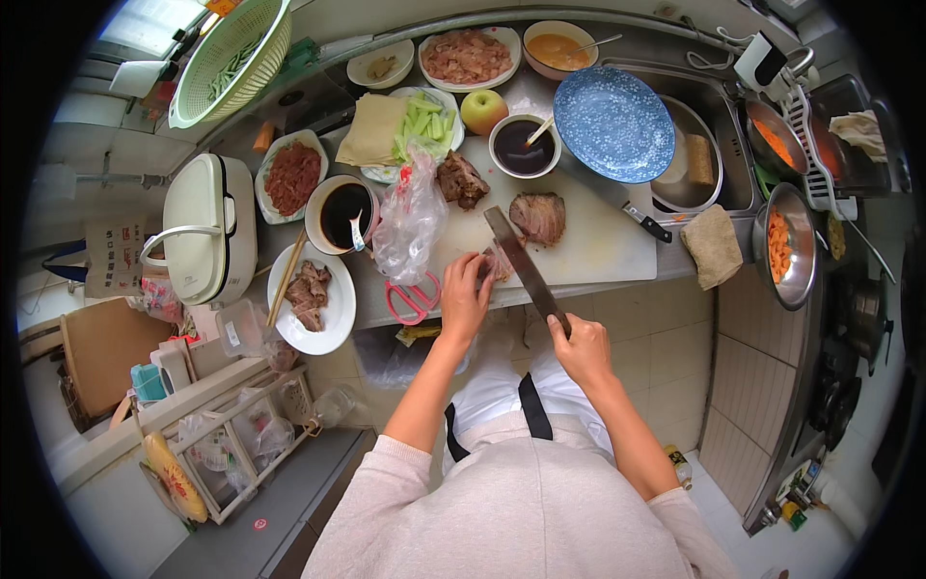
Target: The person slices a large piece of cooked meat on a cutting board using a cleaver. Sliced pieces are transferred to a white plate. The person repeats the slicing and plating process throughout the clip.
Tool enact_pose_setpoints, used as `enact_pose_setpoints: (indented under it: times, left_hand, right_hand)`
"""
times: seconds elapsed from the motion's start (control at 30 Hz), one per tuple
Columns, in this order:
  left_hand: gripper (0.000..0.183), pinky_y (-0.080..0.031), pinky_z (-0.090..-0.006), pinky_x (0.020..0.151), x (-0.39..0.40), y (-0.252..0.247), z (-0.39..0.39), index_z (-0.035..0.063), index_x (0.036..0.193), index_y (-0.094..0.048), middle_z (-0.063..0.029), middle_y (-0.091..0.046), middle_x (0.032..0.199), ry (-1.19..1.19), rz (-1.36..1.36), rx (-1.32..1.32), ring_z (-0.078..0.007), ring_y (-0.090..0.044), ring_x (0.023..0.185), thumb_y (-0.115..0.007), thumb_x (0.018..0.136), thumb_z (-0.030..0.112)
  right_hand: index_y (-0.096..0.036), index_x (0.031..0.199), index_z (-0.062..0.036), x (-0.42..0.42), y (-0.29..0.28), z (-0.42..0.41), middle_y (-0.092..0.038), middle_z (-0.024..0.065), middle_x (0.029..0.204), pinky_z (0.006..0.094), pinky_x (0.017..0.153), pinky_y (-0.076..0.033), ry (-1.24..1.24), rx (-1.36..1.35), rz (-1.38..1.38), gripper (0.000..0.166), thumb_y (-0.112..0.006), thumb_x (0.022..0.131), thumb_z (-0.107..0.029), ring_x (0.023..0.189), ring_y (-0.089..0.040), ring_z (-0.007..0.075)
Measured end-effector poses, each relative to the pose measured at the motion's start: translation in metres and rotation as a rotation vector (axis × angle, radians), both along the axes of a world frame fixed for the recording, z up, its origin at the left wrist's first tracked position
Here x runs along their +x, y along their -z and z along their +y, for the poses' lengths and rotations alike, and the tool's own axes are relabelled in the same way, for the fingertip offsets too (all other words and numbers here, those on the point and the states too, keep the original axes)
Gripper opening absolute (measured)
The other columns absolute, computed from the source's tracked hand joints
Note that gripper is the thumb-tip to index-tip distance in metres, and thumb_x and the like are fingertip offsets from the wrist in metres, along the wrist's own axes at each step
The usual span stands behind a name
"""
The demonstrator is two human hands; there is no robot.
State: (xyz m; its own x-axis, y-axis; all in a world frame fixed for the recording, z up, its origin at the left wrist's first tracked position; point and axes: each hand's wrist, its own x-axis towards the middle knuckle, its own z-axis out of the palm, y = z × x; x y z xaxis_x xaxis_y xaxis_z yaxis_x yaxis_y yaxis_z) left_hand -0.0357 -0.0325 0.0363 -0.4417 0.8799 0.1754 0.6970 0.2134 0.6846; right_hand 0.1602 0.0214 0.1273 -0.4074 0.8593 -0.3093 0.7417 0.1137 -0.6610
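My right hand (pixel 584 347) grips the handle of a kitchen cleaver (pixel 522 262), its blade slanting up and left over the front of a white cutting board (pixel 608 253). Left of the blade, my left hand (pixel 463 300) holds down a piece of cooked meat (pixel 499 262), with bent fingers partly hiding it. Right of the blade sits a larger chunk of cooked meat (pixel 539 218). Another dark chunk (pixel 461 181) lies farther back, beside a crumpled clear plastic bag (pixel 411 224). Slices of meat (pixel 307 295) rest on a white plate (pixel 340 318) at the left, with wooden chopsticks (pixel 286 279) across its edge.
Pink-handled scissors (pixel 412 307) lie at the counter's front edge. A second knife (pixel 646 221) is partly under a blue patterned plate (pixel 615 123). Bowls of dark sauce (pixel 524 148) (pixel 343 213) and an apple (pixel 484 112) stand behind. A folded cloth (pixel 712 246) lies by the sink (pixel 738 145).
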Motion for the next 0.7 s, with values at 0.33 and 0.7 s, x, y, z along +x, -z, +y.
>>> enact_pose_setpoints:
  times: [0.33,0.7]
  left_hand:
    - [0.030,-0.048,-0.0406,0.076,-0.021,0.008,0.015,0.0034,0.098,-0.060,-0.0124,-0.061,0.093,-0.059,-0.311,-0.393,-0.0320,-0.059,0.087,-0.072,0.072,0.011]
    - [0.032,-0.050,-0.0401,0.074,-0.023,-0.011,0.043,-0.0002,0.106,-0.060,-0.0167,-0.064,0.091,-0.068,-0.216,-0.240,-0.0314,-0.063,0.081,-0.063,0.077,0.013]
  right_hand:
    - [-0.064,0.072,0.0020,0.049,-0.002,0.005,-0.052,0.0193,0.054,0.0408,0.050,-0.041,0.150,-0.038,0.065,0.032,-0.062,0.088,-0.026,0.048,-0.052,0.0344]
    - [-0.065,0.074,0.0017,0.062,0.004,-0.001,-0.053,0.0202,0.055,0.0406,0.049,-0.042,0.207,-0.136,0.099,0.032,-0.062,0.088,-0.027,0.048,-0.053,0.0341]
